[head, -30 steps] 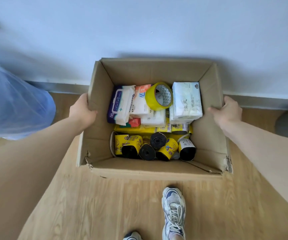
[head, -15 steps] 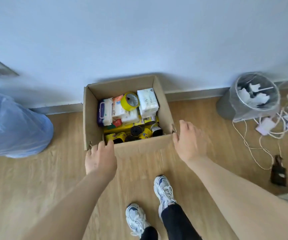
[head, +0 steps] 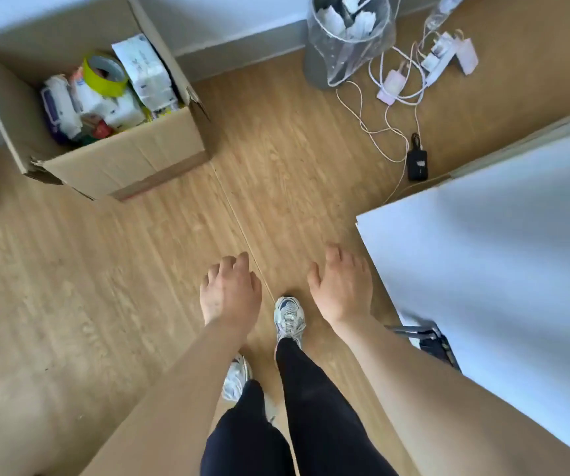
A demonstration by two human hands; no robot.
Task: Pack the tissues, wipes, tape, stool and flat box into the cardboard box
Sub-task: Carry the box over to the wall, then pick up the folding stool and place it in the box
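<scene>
The light wooden floor (head: 139,304) carried an open brown cardboard box (head: 118,159) against the white wall, well apart from both hands. A white slab-topped worktop (head: 503,255) filled the right side. Inside the box sat a white tissue pack (head: 146,72), a purple-and-white wipes pack (head: 57,106) and a yellow tape roll (head: 105,74). The left hand (head: 230,292) and right hand (head: 343,286) hung empty, fingers loosely spread.
</scene>
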